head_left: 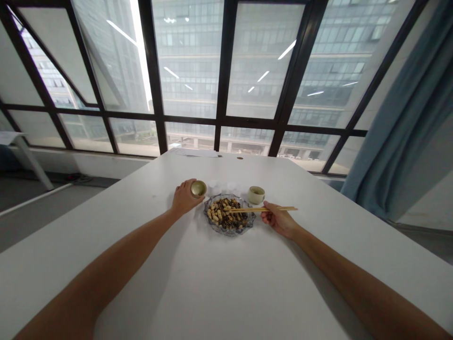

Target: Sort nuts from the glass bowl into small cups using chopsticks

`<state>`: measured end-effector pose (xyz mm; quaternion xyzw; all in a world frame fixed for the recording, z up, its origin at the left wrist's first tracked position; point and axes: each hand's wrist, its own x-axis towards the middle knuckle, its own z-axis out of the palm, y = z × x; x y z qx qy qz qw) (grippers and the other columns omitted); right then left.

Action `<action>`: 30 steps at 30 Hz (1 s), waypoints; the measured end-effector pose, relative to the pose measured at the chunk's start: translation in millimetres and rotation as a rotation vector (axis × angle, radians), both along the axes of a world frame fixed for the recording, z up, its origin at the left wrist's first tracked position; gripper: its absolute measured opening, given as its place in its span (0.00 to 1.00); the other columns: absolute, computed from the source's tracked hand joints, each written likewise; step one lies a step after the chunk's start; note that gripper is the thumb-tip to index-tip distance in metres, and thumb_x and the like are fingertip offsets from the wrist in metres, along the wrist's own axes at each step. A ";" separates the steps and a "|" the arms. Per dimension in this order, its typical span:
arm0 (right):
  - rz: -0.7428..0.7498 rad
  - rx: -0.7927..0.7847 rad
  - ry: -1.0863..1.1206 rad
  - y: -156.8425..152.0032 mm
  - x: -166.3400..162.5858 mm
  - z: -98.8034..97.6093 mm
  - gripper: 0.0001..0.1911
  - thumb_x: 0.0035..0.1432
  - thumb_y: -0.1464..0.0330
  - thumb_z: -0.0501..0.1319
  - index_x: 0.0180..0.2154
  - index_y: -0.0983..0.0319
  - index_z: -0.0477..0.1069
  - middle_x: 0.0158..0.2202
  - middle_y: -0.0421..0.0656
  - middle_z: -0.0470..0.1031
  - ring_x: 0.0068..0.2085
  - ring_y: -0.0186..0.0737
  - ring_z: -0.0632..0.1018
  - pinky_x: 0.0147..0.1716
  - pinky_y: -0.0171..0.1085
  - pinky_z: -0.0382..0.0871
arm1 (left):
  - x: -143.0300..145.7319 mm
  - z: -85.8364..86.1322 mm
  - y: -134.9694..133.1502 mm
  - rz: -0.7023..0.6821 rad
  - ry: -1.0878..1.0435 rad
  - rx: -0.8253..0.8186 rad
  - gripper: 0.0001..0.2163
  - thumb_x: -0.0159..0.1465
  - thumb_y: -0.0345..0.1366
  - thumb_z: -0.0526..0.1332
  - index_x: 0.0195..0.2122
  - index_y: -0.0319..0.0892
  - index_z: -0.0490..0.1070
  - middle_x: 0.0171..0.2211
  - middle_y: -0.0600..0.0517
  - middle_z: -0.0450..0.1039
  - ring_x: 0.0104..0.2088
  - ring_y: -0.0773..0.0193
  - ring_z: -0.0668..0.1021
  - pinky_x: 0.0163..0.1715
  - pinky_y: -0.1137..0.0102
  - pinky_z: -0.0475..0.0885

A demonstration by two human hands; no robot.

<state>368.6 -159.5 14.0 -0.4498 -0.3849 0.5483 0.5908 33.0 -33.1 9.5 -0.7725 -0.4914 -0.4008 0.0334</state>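
My left hand is closed around a small greenish cup, which is tilted so its inside faces me. Beside it, a scalloped clear glass plate holds a heap of peanuts mixed with dark sunflower seeds. A pair of wooden chopsticks is gripped in my right hand, to the right of the plate. Their tips reach over the middle of the heap; whether they pinch anything is too small to tell. Behind the plate's right side stands a second pale green cup, upright and apart from my hand.
The white table stretches toward large dark-framed windows. Some clear, faint items sit behind the plate. Papers lie at the table's far edge. A blue curtain hangs at the right.
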 end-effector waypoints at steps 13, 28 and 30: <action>-0.006 0.031 -0.031 -0.1 1.6 3.7 0.16 0.53 0.60 0.70 0.22 0.63 0.71 0.17 0.43 0.74 0.15 0.33 0.72 0.13 0.29 0.66 | -4.3 -3.7 11.7 0.136 -0.113 -0.321 0.32 0.57 0.58 0.63 0.56 0.43 0.64 0.48 0.42 0.77 0.46 0.50 0.79 0.44 0.62 0.72; 0.037 0.294 -0.409 -17.4 -14.3 41.6 0.28 0.48 0.45 0.69 0.23 0.65 0.74 0.18 0.47 0.75 0.16 0.37 0.74 0.15 0.33 0.70 | -3.3 -5.1 12.4 0.125 -0.097 -0.320 0.32 0.58 0.59 0.62 0.57 0.45 0.64 0.49 0.43 0.76 0.48 0.50 0.78 0.45 0.62 0.71; 0.034 0.296 -0.409 -17.8 -15.0 41.5 0.27 0.48 0.45 0.69 0.24 0.65 0.74 0.18 0.47 0.75 0.16 0.37 0.74 0.15 0.33 0.70 | -3.3 -5.6 13.1 0.121 -0.102 -0.312 0.31 0.57 0.58 0.63 0.56 0.45 0.64 0.49 0.43 0.76 0.48 0.50 0.78 0.46 0.61 0.71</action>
